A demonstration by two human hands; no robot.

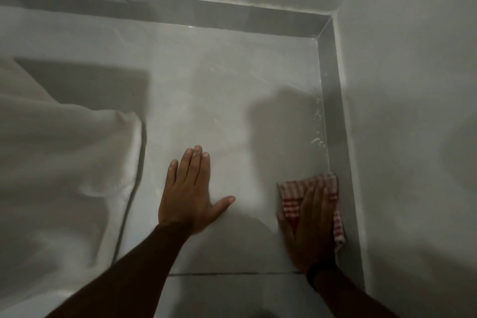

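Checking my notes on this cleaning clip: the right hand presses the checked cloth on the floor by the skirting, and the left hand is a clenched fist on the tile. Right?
Not quite. The head view shows the left hand lying flat on the floor tile, fingers straight, not clenched. The right hand does press the checked cloth down by the skirting.

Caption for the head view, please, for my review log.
Right hand presses a red-checked cloth on the floor beside the skirting; left hand lies flat, white fabric at left.
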